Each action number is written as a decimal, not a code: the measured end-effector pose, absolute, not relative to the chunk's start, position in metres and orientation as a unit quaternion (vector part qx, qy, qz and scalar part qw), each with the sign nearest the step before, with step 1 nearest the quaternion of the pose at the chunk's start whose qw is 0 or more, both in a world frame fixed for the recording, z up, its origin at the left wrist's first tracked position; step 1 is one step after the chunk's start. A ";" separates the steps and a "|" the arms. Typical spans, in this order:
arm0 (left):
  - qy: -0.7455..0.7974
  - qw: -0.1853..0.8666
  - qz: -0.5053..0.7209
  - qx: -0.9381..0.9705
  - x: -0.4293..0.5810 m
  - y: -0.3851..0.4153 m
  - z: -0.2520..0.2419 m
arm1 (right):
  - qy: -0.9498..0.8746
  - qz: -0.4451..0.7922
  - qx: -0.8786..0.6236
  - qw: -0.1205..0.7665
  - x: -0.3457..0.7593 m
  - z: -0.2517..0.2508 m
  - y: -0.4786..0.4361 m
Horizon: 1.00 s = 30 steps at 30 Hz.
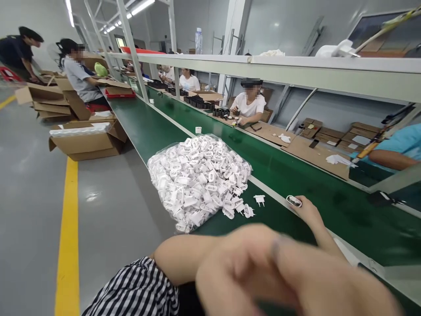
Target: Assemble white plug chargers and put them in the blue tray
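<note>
My right hand (307, 211) rests at the edge of the green conveyor belt (329, 206), fingers pinched on a small white plug part (294, 201). My left arm, in a striped sleeve (138, 292), crosses the foreground close to the camera. My left hand (263, 267) is smeared by motion, so its fingers cannot be read. Just left of my right hand lies a clear plastic bag (197, 180) heaped with several white plug parts. A few loose ones (259, 199) have spilled beside its near end.
A single white part (198, 130) sits farther up the belt. Other people (250, 104) work at cardboard mats across the line; another person's arm (393, 159) shows at right. Open cardboard boxes (85, 140) stand on the grey floor by a yellow line (67, 228). A metal shelf (296, 66) runs overhead.
</note>
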<state>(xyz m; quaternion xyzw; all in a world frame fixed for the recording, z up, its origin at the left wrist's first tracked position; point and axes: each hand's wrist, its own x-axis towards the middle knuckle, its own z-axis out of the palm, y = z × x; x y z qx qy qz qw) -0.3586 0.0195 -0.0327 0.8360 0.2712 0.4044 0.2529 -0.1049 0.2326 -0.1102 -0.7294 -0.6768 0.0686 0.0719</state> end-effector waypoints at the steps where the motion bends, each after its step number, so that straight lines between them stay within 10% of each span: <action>1: 0.253 0.259 0.418 0.833 -0.365 0.036 -0.034 | -0.689 0.066 -0.718 0.078 -0.102 -0.112 0.220; 9: 0.615 0.141 0.156 0.760 -0.361 0.163 -0.132 | -0.765 0.200 -0.602 0.108 -0.111 -0.135 0.126; 16: 0.627 0.092 0.119 0.764 -0.340 0.158 -0.144 | -0.756 0.264 -0.592 0.091 -0.114 -0.125 0.099; 30: 0.433 0.121 0.230 0.863 -0.308 0.152 -0.145 | -0.618 0.296 -0.628 0.370 -0.132 -0.114 0.105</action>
